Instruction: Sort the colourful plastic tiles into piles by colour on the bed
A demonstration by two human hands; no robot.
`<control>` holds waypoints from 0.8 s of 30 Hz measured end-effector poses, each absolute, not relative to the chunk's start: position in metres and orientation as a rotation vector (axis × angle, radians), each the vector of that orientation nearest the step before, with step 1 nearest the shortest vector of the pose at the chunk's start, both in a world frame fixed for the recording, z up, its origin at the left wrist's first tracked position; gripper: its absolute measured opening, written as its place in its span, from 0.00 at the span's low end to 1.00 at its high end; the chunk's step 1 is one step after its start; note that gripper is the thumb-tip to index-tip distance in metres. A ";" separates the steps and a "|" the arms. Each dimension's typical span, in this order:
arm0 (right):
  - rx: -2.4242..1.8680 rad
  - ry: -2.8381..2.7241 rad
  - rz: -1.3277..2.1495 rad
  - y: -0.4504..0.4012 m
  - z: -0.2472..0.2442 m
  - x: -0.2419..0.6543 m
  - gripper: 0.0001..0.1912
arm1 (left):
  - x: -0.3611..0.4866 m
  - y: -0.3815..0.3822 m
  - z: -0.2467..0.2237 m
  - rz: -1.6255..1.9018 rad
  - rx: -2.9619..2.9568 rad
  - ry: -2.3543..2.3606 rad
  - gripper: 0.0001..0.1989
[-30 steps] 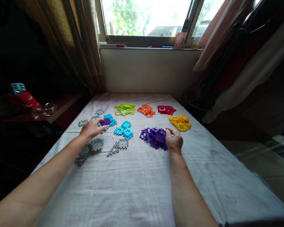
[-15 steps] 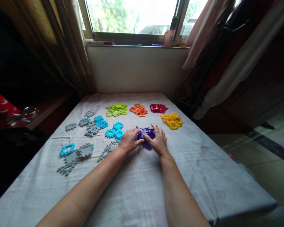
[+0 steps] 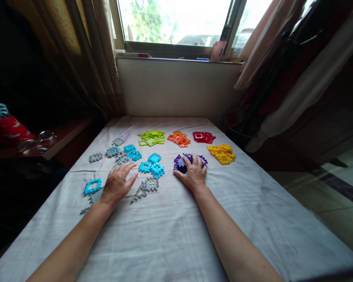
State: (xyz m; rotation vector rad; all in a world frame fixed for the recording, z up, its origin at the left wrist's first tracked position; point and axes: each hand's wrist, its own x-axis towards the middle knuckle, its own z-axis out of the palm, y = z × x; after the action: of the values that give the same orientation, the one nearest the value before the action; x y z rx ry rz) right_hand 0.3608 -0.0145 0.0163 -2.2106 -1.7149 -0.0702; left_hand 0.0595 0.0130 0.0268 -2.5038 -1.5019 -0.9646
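Note:
My right hand [image 3: 194,172] rests with fingers spread over a pile of purple notched plastic building pieces [image 3: 180,163]. My left hand [image 3: 119,182], fingers apart and nothing seen in it, is over the left side of the table among grey and blue pieces. It partly hides some grey pieces [image 3: 97,195] beside a blue square frame [image 3: 92,186]. To its right are a blue cluster [image 3: 155,168] and two joined-looking grey pieces [image 3: 151,184]. Just beyond it sit more blue pieces [image 3: 131,152] and grey pieces [image 3: 95,157].
Along the far part of the cloth-covered table [image 3: 164,235] lie green pieces [image 3: 151,138], orange pieces [image 3: 179,138], red pieces [image 3: 204,137] and yellow pieces [image 3: 222,153]. A window sill [image 3: 176,59] is behind. Eyeglasses [image 3: 38,143] lie on a side surface at left.
My left hand has left the purple pile and moved left to the grey and blue pieces. My right hand stays at the purple pieces, its fingers now flatter. The view has shifted slightly.

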 end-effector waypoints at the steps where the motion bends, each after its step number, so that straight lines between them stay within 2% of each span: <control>1: -2.231 -1.700 -0.074 -0.008 0.017 0.363 0.39 | 0.045 0.017 0.028 -0.990 -2.441 -1.562 0.20; 7: -2.337 -1.588 -0.111 0.030 0.019 0.379 0.37 | -0.036 0.027 0.020 -1.050 -2.111 -1.921 0.21; 12: -2.334 -1.559 -0.199 0.037 0.021 0.384 0.40 | -0.066 0.036 0.011 -1.110 -1.982 -2.099 0.20; 15: -2.210 -1.614 -0.253 0.030 0.023 0.367 0.36 | -0.073 0.062 0.015 -0.976 -2.055 -2.090 0.23; 19: -1.865 -1.850 -0.149 0.022 0.016 0.330 0.28 | -0.080 0.117 0.023 -0.769 -2.205 -2.054 0.29; 24: -1.646 -1.960 0.033 0.020 -0.004 0.298 0.27 | -0.072 0.181 0.026 -0.549 -2.299 -2.074 0.36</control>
State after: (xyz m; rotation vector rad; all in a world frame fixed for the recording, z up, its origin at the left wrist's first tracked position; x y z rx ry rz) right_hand 0.2980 0.0195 -0.0039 -1.6464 -1.9599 0.0329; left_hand -0.0723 0.1812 0.0258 -2.2990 -2.0738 -0.5490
